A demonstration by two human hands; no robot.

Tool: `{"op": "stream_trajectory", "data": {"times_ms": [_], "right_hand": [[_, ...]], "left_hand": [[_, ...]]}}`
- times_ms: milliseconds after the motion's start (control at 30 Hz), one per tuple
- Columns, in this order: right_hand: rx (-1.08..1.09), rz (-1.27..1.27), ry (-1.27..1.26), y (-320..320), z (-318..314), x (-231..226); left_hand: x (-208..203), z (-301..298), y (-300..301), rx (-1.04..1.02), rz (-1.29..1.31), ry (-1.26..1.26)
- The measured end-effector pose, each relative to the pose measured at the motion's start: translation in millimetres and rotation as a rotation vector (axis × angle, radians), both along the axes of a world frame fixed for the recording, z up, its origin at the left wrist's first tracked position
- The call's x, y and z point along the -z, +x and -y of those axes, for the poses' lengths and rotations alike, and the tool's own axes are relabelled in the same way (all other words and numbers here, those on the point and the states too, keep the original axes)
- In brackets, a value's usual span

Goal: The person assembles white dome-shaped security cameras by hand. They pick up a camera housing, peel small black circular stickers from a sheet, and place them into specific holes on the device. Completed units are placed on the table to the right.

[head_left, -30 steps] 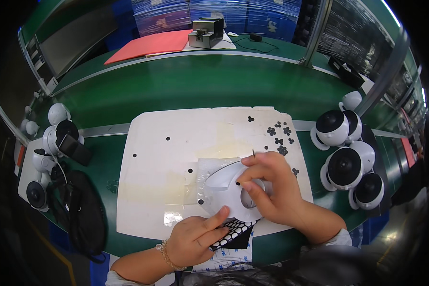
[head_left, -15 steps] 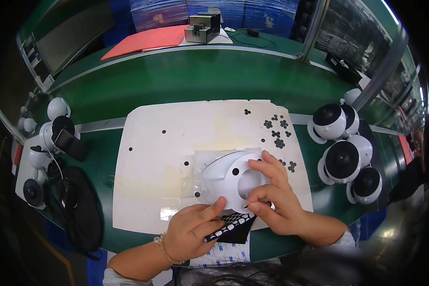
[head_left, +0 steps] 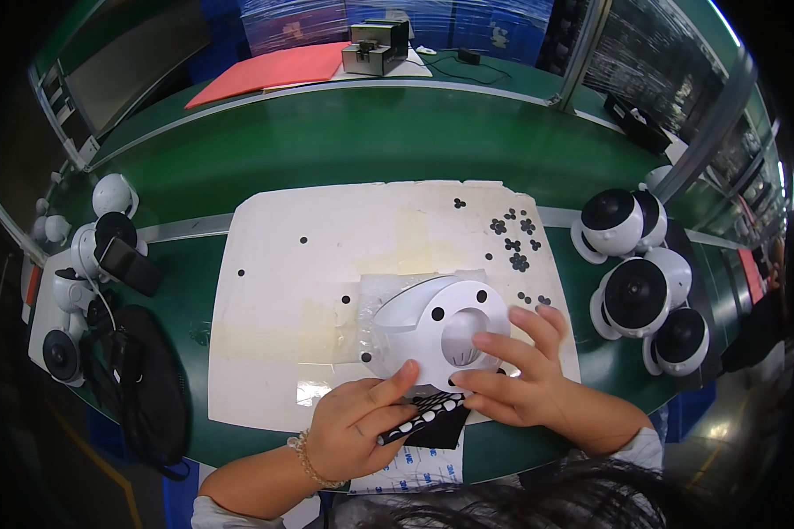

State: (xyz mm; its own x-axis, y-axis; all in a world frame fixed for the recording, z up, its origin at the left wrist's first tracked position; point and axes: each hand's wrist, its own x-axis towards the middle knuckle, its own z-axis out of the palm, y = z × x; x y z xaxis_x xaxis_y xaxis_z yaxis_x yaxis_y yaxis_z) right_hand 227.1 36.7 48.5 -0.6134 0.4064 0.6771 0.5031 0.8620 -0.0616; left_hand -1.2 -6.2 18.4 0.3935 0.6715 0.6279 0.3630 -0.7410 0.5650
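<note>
A white rounded plastic base (head_left: 408, 328) with a wide round opening rests on a bubble-wrap pad (head_left: 353, 339). Black round dots sit on its face near the rim, among them an upper dot (head_left: 482, 296). My left hand (head_left: 353, 428), low and left of the base, grips a black sheet (head_left: 421, 418) with white round spots, its thumb raised against the base's lower edge. Over the right side of the base is my right hand (head_left: 525, 375), fingers spread, one fingertip at a black dot (head_left: 453, 381) on the lower rim. It holds nothing that I can see.
A pale board (head_left: 273, 309) lies under the work, loose black dots (head_left: 519, 263) clustered at its right. White devices with black domes (head_left: 635, 294) stand at right, more (head_left: 64, 354) at left beside a black pouch (head_left: 163, 379). Printed backing paper (head_left: 415, 467) lies at the front edge.
My right hand has opened from a pinch at the lower rim, its fingers spreading and moving slightly right. A black dot now shows on that rim. My left hand stays nearly still.
</note>
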Motion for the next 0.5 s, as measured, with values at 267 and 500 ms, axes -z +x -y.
{"op": "stream_trajectory", "data": {"times_ms": [267, 500], "right_hand": [[-0.093, -0.227, -0.140, -15.3, 12.3, -4.6], [-0.132, -0.201, -0.111, -1.8, 17.6, 3.5]], "left_hand": [[-6.1, -0.1, 3.2, 0.010, -0.034, -0.001], [-2.1, -0.3, 2.2, -0.042, -0.023, 0.025]]}}
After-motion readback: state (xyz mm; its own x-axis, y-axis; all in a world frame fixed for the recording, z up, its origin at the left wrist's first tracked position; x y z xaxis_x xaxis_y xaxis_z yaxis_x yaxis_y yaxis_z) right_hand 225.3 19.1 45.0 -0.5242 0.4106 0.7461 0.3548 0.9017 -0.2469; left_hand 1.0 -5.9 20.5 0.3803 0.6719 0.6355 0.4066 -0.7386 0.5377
